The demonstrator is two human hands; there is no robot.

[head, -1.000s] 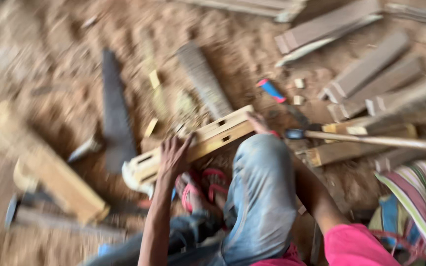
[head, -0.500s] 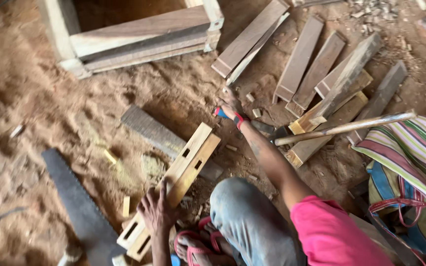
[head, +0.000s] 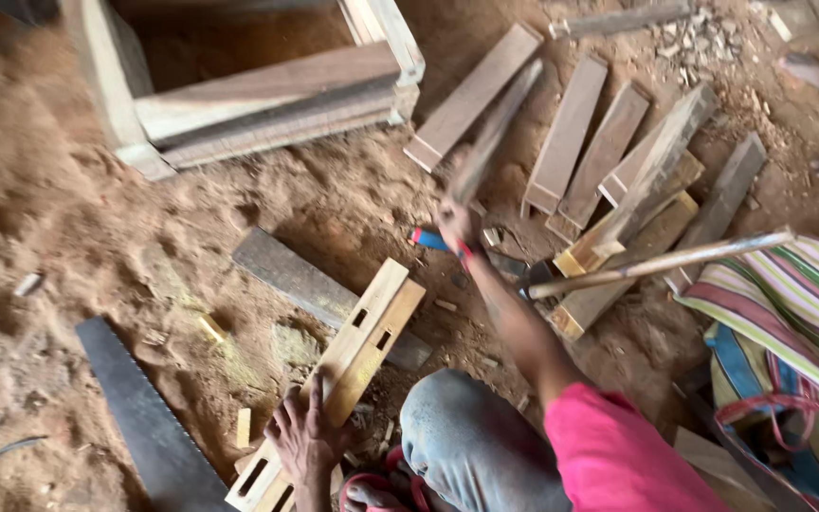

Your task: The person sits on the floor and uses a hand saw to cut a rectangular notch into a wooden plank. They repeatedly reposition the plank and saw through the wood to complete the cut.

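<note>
Pale wood — a slotted plank [head: 348,379] — lies on the sandy ground at lower centre, pinned flat under the left hand [head: 303,438], fingers spread. Just left lies a saw blade [head: 149,422]. Farther up, mid-frame, the right hand [head: 454,223] is clenched on a blurred wooden piece [head: 490,142] — a blue-handled tool [head: 428,238] beside it.

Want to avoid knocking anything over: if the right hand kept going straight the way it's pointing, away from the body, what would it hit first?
Probably the loose plank just beyond the right hand; motion blur and unclear depth keep this uncertain.
</note>
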